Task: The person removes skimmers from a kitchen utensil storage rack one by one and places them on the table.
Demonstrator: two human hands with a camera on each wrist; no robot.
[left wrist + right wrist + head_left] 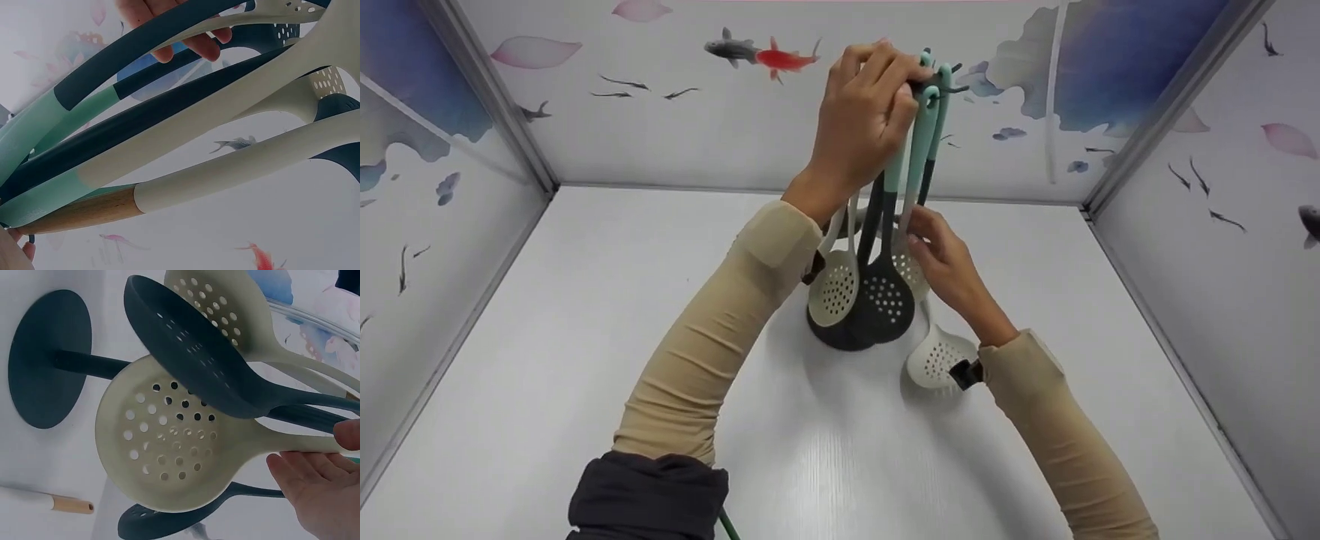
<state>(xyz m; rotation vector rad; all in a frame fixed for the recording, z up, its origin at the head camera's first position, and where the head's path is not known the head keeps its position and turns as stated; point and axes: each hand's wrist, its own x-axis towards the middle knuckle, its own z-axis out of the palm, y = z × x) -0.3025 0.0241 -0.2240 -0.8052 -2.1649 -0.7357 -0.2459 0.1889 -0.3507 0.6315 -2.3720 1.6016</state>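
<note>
Cream skimmer (222, 458): handle pinched by right hand (941, 251), just beside black skimmer (885, 330) at dark utensil stand (39, 365) | left hand (866, 112) curled around stand's top | white slotted skimmer (960, 349) lying on tabletop (615, 285)

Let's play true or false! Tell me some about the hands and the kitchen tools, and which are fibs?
1. The left hand grips the top of the black utensil stand. True.
2. The stand's base is square. False: it is round.
3. The right hand holds the beige round skimmer by its handle. True.
4. The white ladle with holes hangs on the stand. False: it lies on the white table.
</note>
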